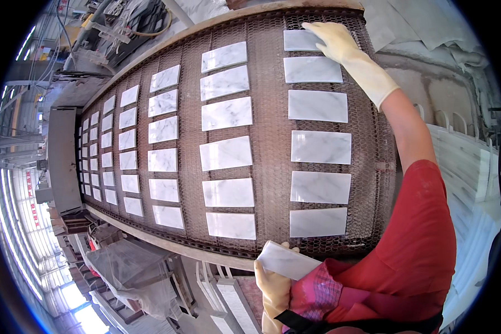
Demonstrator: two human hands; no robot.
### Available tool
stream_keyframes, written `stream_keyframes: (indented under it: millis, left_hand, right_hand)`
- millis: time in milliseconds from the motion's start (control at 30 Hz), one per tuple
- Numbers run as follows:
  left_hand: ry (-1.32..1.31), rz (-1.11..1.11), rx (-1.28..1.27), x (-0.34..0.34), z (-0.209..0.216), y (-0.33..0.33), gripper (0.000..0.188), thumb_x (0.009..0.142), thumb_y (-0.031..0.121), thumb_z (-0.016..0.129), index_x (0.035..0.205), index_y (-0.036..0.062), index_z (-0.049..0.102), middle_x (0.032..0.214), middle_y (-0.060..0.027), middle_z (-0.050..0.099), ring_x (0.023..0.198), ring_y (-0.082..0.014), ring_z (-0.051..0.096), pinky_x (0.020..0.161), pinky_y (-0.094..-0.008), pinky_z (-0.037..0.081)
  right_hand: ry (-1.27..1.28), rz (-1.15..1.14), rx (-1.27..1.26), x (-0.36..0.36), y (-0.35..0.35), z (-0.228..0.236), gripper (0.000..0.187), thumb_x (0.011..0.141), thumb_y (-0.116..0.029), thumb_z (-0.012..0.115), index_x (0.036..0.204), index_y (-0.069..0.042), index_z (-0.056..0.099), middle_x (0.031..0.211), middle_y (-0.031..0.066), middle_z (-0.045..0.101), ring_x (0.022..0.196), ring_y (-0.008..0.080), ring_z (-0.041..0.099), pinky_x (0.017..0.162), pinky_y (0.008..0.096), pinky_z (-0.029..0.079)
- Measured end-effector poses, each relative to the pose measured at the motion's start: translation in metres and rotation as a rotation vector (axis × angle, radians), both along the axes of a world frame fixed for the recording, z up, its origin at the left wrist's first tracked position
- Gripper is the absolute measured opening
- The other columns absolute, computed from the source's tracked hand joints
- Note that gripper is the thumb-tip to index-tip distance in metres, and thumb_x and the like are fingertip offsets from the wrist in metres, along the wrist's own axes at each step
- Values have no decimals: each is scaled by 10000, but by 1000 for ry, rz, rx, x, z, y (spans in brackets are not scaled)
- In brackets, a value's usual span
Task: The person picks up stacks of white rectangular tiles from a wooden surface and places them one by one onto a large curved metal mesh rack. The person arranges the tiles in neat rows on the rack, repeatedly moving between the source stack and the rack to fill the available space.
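Note:
My right hand (333,40), in a cream rubber glove, reaches to the far end of the nearest row. Its fingers lie along the far edge of a white marble tile (299,41) and its thumb rests by the tile's right side, gripping that corner. Below, my left hand (274,281), gloved alike, is closed round another grey-veined marble tile (288,260), held tilted beside the belt's near edge. Part of that tile's lower end is hidden by the pink patterned sleeve. Rows of similar tiles (319,147) lie flat on the brown wire-mesh conveyor belt (270,111).
Wooden rails (222,257) border the belt, which runs left to a grey machine housing (64,158). White slabs (456,161) stand at the right. Plastic-covered goods (131,264) and a rack (211,281) are below the rail. Hoses and dark scraps (142,28) lie upper left.

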State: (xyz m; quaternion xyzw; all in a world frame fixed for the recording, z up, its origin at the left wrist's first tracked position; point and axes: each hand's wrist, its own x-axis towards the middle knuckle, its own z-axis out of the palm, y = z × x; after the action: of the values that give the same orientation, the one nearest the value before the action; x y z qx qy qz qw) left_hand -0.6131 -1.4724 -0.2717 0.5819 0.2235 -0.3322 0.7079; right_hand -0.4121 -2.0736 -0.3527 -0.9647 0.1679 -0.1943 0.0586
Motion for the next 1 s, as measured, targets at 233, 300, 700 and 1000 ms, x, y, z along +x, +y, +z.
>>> stream_keyframes:
  millis: [233,300,700,1000]
  left_hand:
    - [4,64,-146,-2,7,-9,570,1220,388,354,1483,-69,570,1325,-266,722,1242,-373,708,1103,-506,571]
    - [30,-24,-96,-2,5,-4,660,1198,507,259,1587,24,485,1458,-226,643,1309,-426,643,1141,-594,514]
    - [-28,-109,-18,-6,6,-4,738,1179,586,242,1621,35,457,1522,-220,600,1363,-455,598,1189,-646,459]
    - [15,23,-101,-8,-9,1,804,1137,658,297,1617,38,474,1522,-229,602,1348,-485,601,1181,-643,447]
  right_hand:
    - [-195,-111,167,-100,23,-24,567,973,-183,769,1520,-167,624,1341,157,753,1221,385,706,1070,480,563]
    - [-178,-149,146,-121,29,-33,569,982,-229,772,1526,-175,616,1308,157,764,1189,390,716,1046,486,570]
    - [154,-424,249,-30,23,-37,642,1060,-495,615,1649,-288,465,1251,187,777,1171,410,729,1012,558,547]
    - [186,-443,295,-15,16,-44,668,1050,-520,602,1671,-341,434,1416,124,730,1341,365,668,1119,588,499]
